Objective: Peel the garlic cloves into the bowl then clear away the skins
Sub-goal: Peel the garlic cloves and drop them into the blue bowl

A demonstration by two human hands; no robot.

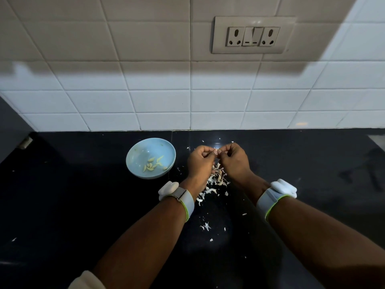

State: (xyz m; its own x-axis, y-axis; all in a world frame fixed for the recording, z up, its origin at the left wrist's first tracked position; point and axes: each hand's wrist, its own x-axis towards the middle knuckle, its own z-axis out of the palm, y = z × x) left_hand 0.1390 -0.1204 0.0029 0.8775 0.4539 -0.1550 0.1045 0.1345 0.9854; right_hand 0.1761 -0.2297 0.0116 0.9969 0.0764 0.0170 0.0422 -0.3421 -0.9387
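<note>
At centre frame, above the dark counter (83,205), the left hand (200,163) and right hand (235,161) pinch one small, light, likely slippery garlic clove (216,152) at its papery ends, right of the bowl (135,161).

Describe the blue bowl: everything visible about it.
The bowl is pale blue, round and shallow, smooth and glossy like ceramic or plastic. It stands upright on the black counter, left of both hands and untouched. About ten peeled garlic cloves lie inside, mostly toward its near side.
</note>
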